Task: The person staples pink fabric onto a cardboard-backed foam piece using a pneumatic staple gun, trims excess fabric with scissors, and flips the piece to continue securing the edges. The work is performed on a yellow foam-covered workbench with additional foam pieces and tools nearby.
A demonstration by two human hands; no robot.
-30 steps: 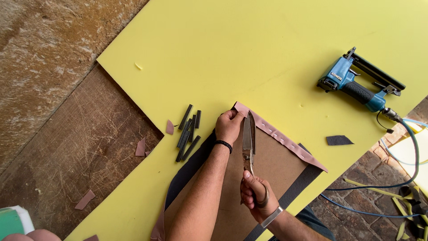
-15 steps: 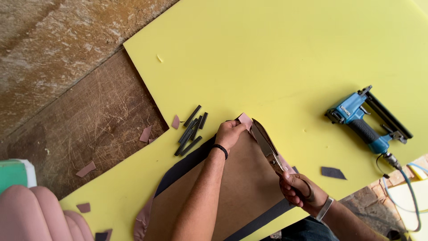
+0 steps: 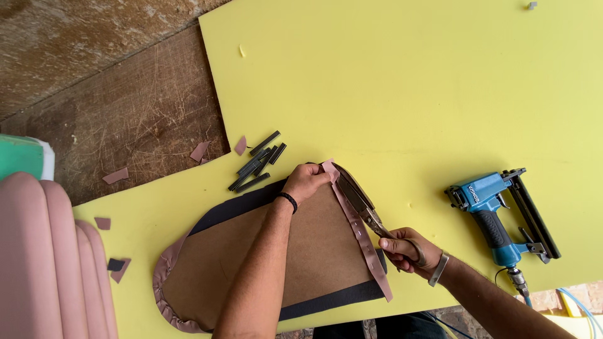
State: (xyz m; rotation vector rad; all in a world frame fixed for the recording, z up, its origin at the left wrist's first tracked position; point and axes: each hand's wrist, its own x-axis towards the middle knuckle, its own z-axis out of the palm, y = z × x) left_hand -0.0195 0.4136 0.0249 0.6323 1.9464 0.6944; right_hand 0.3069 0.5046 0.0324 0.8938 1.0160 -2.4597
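Scissors (image 3: 358, 198) gripped in my right hand (image 3: 402, 251), blades at panel (image 3: 276, 257) top corner | left hand (image 3: 308, 182) pinching pink trim (image 3: 364, 242) there, near foam sheet (image 3: 408, 94) front edge | risk: blades nick my fingertips, or overcut trim.

upholstery workshop: pneumatic stapler (image 3: 502, 216), staple strips (image 3: 257, 161), yellow foam sheet (image 3: 402, 81), fabric scraps (image 3: 116, 176).

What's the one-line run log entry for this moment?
left hand: pinching pink trim at corner of brown panel | right hand: scissors at trim | stapler: idle on yellow foam
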